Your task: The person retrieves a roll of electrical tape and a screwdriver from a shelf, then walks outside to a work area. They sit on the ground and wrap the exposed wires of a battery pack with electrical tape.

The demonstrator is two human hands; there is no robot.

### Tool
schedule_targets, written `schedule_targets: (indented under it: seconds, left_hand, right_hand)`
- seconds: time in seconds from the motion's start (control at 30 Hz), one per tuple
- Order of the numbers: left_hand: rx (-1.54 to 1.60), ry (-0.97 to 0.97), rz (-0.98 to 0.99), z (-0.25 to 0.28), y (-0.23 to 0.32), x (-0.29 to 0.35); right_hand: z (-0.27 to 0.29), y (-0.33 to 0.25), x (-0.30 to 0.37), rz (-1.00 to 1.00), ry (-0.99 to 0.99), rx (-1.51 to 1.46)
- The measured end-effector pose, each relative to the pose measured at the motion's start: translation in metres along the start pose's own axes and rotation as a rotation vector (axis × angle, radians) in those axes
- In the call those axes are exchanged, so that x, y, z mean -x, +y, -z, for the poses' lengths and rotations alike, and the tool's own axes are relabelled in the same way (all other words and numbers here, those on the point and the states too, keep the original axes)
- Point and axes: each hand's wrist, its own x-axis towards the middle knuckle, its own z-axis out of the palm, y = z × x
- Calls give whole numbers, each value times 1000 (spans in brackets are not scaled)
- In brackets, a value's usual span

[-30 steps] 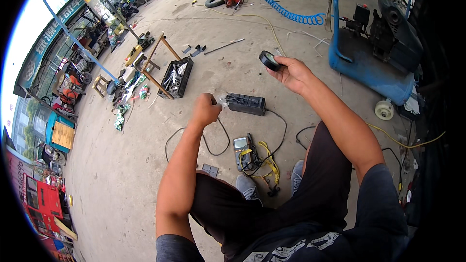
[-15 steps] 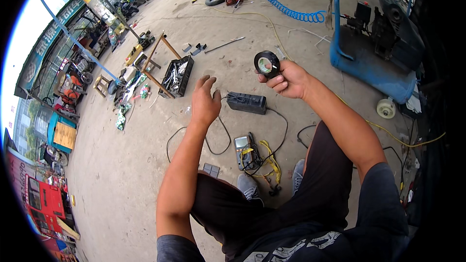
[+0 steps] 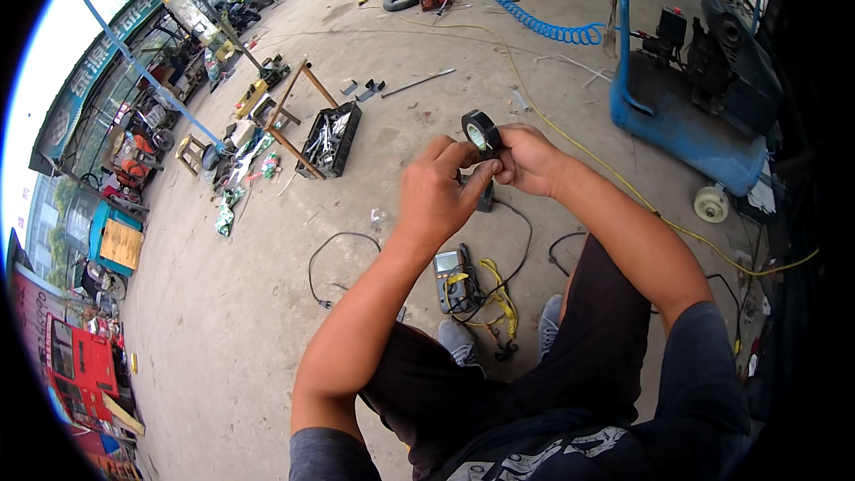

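up above the concrete floor (image 3: 232, 321), the right hand (image 3: 532, 160) pinched the black electrical-tape roll (image 3: 486, 129) in its fingers; left hand (image 3: 436, 189) fingers curled close beside, grip unclear. steadying the roll seemed wise!

The roll of black tape (image 3: 489, 130) is appearing a little right of the centre of the frame, in its upper half. It is being held up on its edge, not flat — its round form is showing as a narrow oval, leaning with its top toward the upper left. The glossy black outer band is facing the upper right. The open side is turning to the lower left, and there a pale inner ring with greenish marks is showing. Fingers are covering its lower edge — whether a loose end is hanging there, I am not able to tell.
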Motion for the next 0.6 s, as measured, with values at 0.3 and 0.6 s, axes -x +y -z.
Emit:
schedule_targets:
  seconds: [0.3, 0.6]
  left_hand:
    - [-81, 61, -4, -5, -9, 4]
    - [-58, 103, 59, -4, -8, 6]
  right_hand:
    - [-9, 21, -5, 113, 32, 22]
    - [-15, 22, -3, 162, 19, 26]
